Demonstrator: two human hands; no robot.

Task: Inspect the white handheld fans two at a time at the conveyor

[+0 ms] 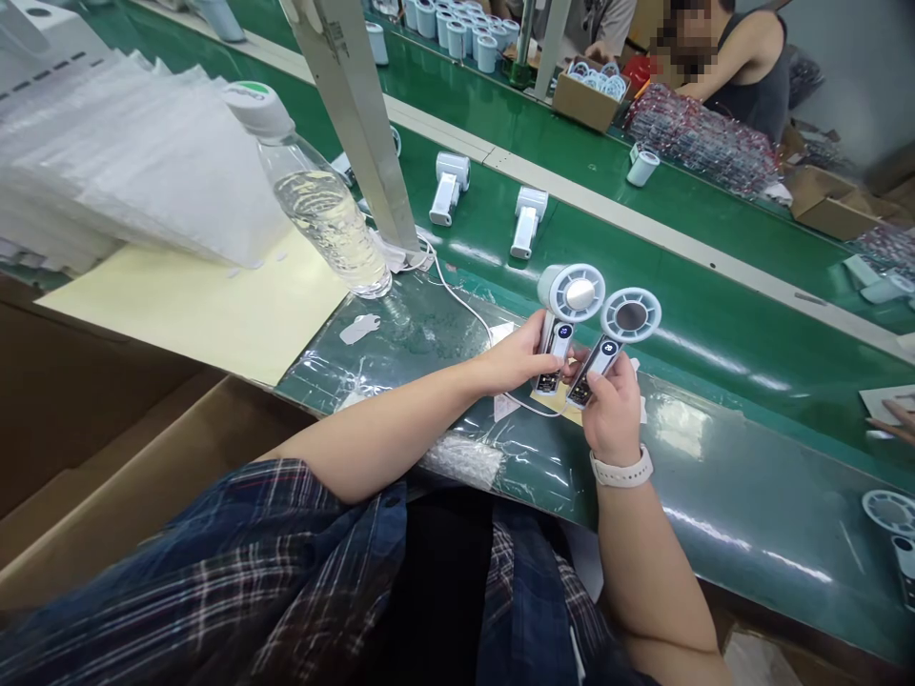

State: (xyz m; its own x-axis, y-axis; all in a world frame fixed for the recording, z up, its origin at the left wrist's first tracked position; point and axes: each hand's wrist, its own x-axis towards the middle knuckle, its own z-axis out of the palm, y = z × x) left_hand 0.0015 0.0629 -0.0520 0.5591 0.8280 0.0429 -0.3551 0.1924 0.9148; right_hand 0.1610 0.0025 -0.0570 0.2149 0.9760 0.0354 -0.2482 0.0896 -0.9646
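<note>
My left hand is closed around the handle of a light-blue handheld fan, its round head pointing up and a lit display on its handle. Beside it, my right hand grips a second handheld fan, also with a lit display and a dark disc in the middle of its head. The two fans are side by side, their heads close together, over the near edge of the bench. A white cable runs across the bench and passes beneath both hands.
A water bottle stands by a metal post at left, near stacked white sleeves. Two fans lie on the green conveyor. Another fan rests at far right. Across the line, a person sits behind bagged parts.
</note>
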